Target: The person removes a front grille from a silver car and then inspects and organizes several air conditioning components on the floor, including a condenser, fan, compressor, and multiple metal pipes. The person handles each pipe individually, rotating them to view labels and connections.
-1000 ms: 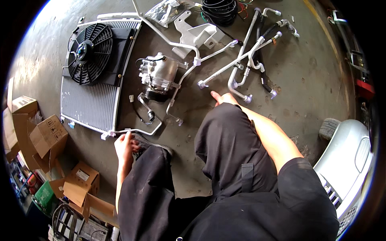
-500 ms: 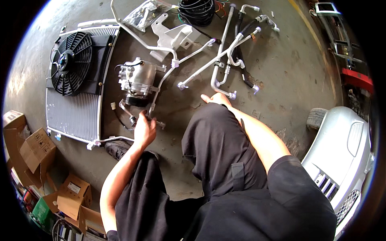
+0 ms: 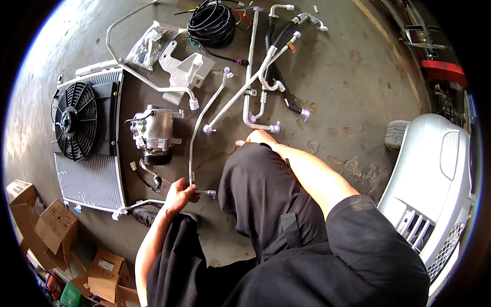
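My left hand [image 3: 179,196] is closed on a thin bent metal pipe [image 3: 195,128] near its lower bend. The pipe runs away from me to a capped far end, and its short near end, also capped, sticks out to the right of my fingers. My right hand [image 3: 260,137] rests over my raised knee with a digit stretched to the left; the knee hides part of it. It holds nothing that I can see. Just beyond my left hand sits a silver compressor [image 3: 153,129] with a black pulley, a short hose [image 3: 157,180] lying beside it.
At left lies a condenser [image 3: 89,181] with a black fan [image 3: 74,121]. Farther off are a metal bracket [image 3: 180,71], a bag of small parts [image 3: 150,47], a coiled black cable [image 3: 210,23] and several pipes [image 3: 252,46]. Cardboard boxes [image 3: 56,226] and a silver bumper [image 3: 427,169] flank me.
My view has shifted, so the parts appear lower and farther left. My left hand has drawn the thin pipe right, away from the compressor and the long bent pipe. My right hand stays on the knee.
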